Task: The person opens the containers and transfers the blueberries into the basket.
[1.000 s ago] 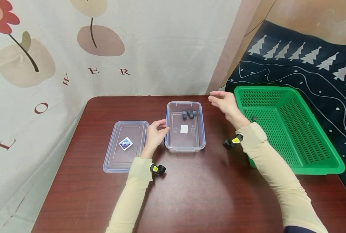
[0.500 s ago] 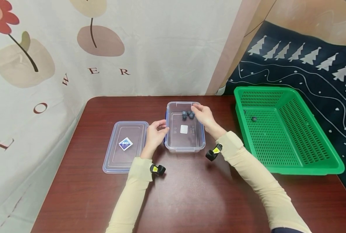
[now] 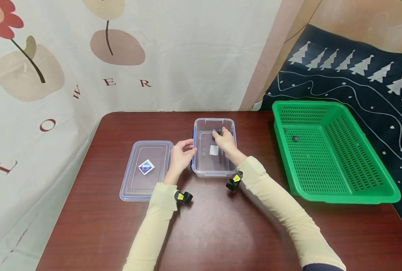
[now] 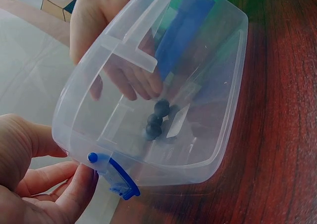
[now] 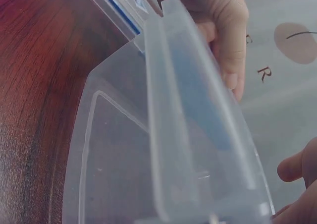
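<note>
A clear plastic container (image 3: 211, 162) stands near the table's middle, a blue latch (image 4: 117, 177) hanging on its side. Several blueberries (image 4: 161, 107) lie on its floor toward the far end. My left hand (image 3: 180, 160) rests thumb and fingers against the container's left outer wall, beside the latch. Reaching inside, my right hand (image 3: 227, 144) has its fingertips right at the blueberries and covers some of them in the head view. In the left wrist view its fingers show through the wall, spread and pointing down. The right wrist view mostly shows the container's wall.
A clear lid (image 3: 141, 186) with a diamond label lies left of the container. At the right stands a green slotted basket (image 3: 343, 197), with a blueberry (image 3: 295, 138) on its floor and another small dark spot near its left wall. Patterned cloths hang behind the table.
My right hand has moved left from beside the green basket, over the container's rim and down among the blueberries. The left hand has stayed at the container's side.
</note>
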### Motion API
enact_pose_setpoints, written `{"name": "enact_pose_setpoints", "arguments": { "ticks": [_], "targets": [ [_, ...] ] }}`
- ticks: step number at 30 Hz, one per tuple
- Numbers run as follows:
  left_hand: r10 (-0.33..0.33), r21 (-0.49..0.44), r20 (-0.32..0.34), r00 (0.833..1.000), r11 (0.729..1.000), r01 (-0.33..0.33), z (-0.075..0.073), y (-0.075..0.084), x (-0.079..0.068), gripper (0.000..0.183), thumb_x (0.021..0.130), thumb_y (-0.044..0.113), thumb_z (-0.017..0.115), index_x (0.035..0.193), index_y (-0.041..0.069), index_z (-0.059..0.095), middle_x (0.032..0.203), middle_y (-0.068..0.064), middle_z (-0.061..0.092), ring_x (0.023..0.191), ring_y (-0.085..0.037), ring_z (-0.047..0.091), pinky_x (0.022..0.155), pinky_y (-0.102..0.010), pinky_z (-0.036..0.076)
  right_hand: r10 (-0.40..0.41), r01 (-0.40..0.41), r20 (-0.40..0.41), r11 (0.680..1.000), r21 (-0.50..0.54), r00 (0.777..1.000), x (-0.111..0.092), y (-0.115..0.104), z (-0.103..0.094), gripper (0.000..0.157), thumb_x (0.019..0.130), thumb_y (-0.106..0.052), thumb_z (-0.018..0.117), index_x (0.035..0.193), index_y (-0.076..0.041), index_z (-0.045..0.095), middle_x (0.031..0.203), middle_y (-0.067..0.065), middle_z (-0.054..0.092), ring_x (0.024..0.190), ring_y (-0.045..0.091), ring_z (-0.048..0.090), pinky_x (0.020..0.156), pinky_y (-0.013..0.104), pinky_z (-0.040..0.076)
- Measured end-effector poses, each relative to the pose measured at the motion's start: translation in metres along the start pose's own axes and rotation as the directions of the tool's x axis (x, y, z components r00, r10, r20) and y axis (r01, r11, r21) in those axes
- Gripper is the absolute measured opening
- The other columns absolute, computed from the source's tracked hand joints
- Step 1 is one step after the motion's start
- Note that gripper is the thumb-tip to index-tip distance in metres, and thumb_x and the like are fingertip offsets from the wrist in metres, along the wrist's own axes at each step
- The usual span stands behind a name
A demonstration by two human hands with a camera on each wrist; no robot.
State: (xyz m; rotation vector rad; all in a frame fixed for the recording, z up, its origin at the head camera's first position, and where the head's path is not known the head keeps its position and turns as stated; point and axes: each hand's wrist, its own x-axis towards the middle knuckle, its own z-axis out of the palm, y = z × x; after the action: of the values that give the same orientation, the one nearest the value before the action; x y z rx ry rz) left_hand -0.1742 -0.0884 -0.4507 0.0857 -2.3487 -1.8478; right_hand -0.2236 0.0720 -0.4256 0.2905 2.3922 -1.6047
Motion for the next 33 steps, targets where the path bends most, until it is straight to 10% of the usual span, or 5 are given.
{"name": "enact_pose_setpoints", "arguments": {
  "ticks": [22,33],
  "targets": [
    [0.007,-0.009,0.005,1.0,1.0,-0.007,-0.001,0.003,-0.002,0.031,0.078,-0.011,0.064,0.109,-0.014,0.061,0.104,-0.028,0.061,0.096,-0.037,0.062,0.085,-0.031,0.056,0.039,-0.038,-0.059,0.999,0.021,0.997,0.009,0.006,0.006,0.065,0.095,-0.02,0.048,0.146,0.006,0.017,0.154,0.019,0.013,0.142,0.027,0.011,0.118,0.031,0.012],
    [0.017,-0.024,0.006,1.0,1.0,-0.016,-0.001,0.0,-0.001,0.032,0.078,-0.011,0.064,0.11,-0.016,0.06,0.106,-0.03,0.06,0.097,-0.04,0.061,0.085,-0.035,0.056,0.091,-0.09,-0.003,0.985,0.145,0.996,0.013,0.001,0.009,0.051,0.094,-0.015,0.046,0.141,0.003,0.036,0.144,0.017,0.038,0.134,0.026,0.033,0.113,0.033,0.029]
  ]
}}
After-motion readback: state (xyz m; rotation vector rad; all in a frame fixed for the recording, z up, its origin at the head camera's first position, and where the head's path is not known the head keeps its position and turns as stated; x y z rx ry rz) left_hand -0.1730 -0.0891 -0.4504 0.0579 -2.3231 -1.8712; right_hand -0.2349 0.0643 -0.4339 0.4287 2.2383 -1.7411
